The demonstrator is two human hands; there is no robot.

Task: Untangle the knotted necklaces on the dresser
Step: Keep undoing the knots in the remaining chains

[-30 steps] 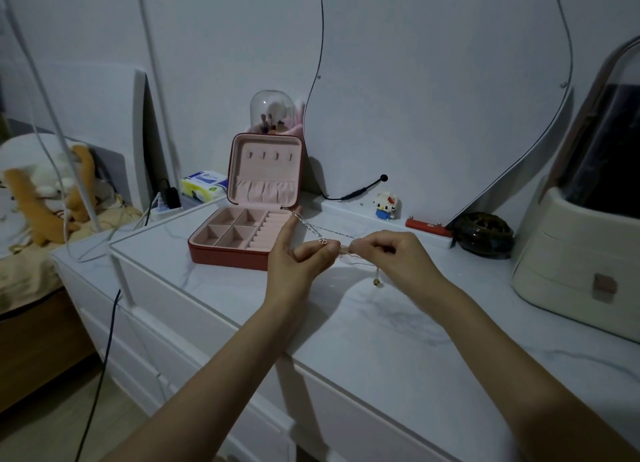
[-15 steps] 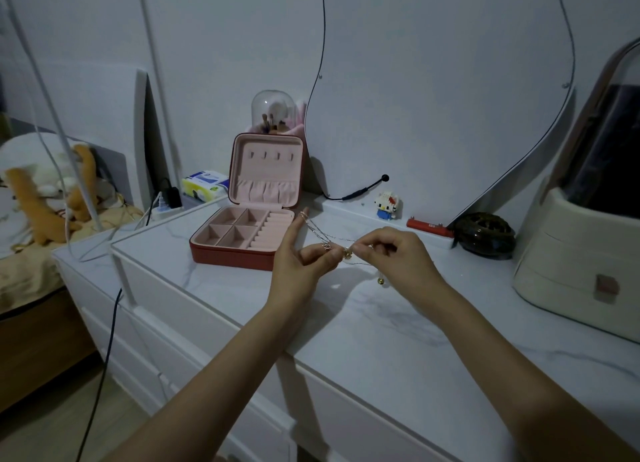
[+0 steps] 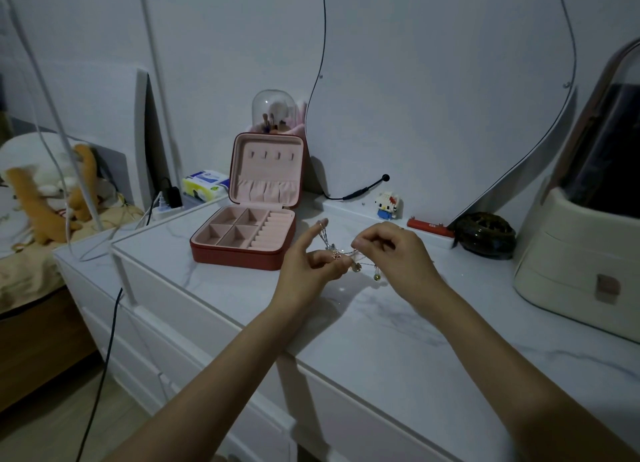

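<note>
Silver chain, thin and hard to follow in the dim light, is the necklaces (image 3: 341, 253), held in the air between both hands just above the white marbled bench (image 3: 398, 340).

Head view: the left hand (image 3: 308, 264) has its forefinger pointed up with a loop of chain hooked over the tip, while its thumb and curled fingers pinch the bunched part of the tangle. The right hand (image 3: 398, 253) is curled, its thumb and forefinger pinching a strand just beside the left hand's pinch. A small gold bead (image 3: 376, 277) hangs below on a loose end, clear of the bench top. An open pink jewellery box (image 3: 249, 233) sits just left of the hands, its compartments showing nothing inside.

The step in hand looks like teasing the knot apart, with the tangle not yet freed. The next move probably calls for a gentle pull on one strand while the left hand keeps the knot steady; tugging hard would likely tighten it. How many chains are involved cannot be told.
</note>
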